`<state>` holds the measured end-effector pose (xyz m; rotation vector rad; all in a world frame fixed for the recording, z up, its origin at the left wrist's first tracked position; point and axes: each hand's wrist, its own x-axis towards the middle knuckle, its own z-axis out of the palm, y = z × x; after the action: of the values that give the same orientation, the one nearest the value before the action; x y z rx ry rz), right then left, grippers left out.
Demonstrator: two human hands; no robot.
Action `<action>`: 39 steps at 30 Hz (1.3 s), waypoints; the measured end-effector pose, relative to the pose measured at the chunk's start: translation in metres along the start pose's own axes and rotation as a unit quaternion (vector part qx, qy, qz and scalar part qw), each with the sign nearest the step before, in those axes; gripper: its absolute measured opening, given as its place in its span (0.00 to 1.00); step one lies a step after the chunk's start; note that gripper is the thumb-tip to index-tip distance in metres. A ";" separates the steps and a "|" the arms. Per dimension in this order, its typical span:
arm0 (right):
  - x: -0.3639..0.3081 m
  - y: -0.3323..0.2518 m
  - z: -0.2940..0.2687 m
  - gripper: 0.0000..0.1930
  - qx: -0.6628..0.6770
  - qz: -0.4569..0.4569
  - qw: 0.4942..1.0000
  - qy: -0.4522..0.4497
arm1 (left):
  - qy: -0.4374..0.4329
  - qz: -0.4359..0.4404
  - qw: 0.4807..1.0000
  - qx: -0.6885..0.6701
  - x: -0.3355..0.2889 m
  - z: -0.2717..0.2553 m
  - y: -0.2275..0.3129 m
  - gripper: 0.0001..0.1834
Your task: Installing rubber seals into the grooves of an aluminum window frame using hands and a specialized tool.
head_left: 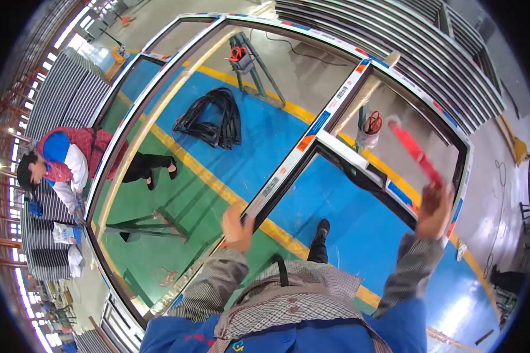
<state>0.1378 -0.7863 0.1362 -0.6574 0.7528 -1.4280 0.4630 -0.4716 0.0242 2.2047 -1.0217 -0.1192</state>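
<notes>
A large window frame [320, 122] with taped, printed film on its bars lies across in front of me, split into several openings. My left hand [237, 228] is curled over the near end of its middle bar. In my right hand [434, 212], raised over the right side of the frame, is a long red stick-shaped tool [417, 154]; it is blurred, and its far end cannot be made out. A black rubber strip [356, 174] hangs loosely along the crossbar of the right section, between my hands.
A co-worker [79, 153] in a red vest bends over the frame's left side. Beneath the frame are a coil of black strips [211, 117], a trestle [254, 67] and a container with red-handled scissors [368, 134]. Stacked profiles [394, 41] stand behind.
</notes>
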 end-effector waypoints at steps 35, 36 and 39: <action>-0.261 0.305 0.019 0.14 -0.279 0.294 0.883 -0.237 | -0.231 0.100 0.964 0.081 0.121 0.084 0.050 0.34; -0.273 0.311 0.022 0.14 -0.300 0.287 0.878 -0.236 | -0.234 0.096 0.964 0.079 0.121 0.084 0.048 0.34; -0.228 0.301 0.041 0.15 -0.283 0.279 0.898 -0.188 | -0.229 0.078 0.965 0.097 0.122 0.079 0.045 0.33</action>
<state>0.3569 -0.5464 -0.0603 -1.0274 0.9542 -0.5187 0.4904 -0.6207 0.0164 2.3147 -1.5111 -0.4935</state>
